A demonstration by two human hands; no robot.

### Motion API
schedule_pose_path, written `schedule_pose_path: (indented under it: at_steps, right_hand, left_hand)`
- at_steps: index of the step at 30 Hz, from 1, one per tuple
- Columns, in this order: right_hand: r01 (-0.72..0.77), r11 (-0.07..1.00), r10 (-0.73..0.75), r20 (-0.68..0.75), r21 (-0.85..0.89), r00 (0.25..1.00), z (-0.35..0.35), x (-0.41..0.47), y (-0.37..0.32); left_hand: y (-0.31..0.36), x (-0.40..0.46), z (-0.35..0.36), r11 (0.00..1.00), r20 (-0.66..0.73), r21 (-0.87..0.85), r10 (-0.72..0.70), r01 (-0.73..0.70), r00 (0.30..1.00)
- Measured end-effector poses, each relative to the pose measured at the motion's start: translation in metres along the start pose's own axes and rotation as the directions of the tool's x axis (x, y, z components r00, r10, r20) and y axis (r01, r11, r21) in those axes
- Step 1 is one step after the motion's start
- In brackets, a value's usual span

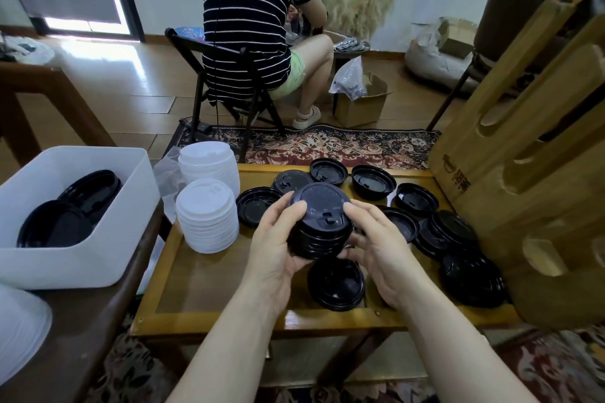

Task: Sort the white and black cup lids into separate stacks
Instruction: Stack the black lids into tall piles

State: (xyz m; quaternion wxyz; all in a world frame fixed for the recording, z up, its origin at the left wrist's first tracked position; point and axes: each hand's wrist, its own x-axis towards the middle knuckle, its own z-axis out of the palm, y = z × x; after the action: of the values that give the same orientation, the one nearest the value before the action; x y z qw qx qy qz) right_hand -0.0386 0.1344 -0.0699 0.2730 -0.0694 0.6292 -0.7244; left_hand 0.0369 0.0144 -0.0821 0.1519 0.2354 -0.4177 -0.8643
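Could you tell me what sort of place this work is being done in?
Probably a room in a home used for piecework: a wooden floor with a patterned rug, a low wooden table of black lids, and a cardboard box by another seated person.

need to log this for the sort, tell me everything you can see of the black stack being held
The stack of black lids is several glossy plastic lids nested top-side up, tilted toward the camera. The top lid shows a flat round face with a small square sip tab. The left hand and right hand grip its sides above the wooden table, over another black lid.
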Motion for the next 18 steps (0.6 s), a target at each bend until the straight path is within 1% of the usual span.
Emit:
schedule_pose_path:
  at_steps: [2,8,12,14,18]
  right_hand:
    - [0.01,1.0,-0.01,0.014,0.016,1.0,-0.0005,0.0,0.0005]
    - [0.034,0.999,-0.034,0.027,0.006,0.999,0.0003,-0.0005,0.0016]
    - [0.033,0.999,-0.033,0.012,-0.021,0.999,-0.0012,-0.0002,0.0024]
    - [0.034,0.998,-0.032,0.033,-0.055,0.999,-0.0016,-0.0008,0.0026]
    - [0.033,0.991,-0.025,0.062,-0.126,0.998,-0.0019,0.0007,0.0045]
  left_hand:
    - [0.0004,0.001,-0.0017,1.0,-0.031,0.025,0.015,-0.014,0.999]
    - [0.0033,0.0006,-0.0024,0.997,-0.056,0.068,0.041,-0.037,0.998]
    - [0.0022,-0.0007,-0.0032,0.99,-0.031,0.14,0.033,-0.029,0.999]
    - [0.0014,-0.0012,-0.0027,0.992,-0.031,0.125,0.032,-0.028,0.999]
    - [0.0035,0.0008,-0.0022,0.999,-0.077,0.041,0.027,-0.024,0.997]
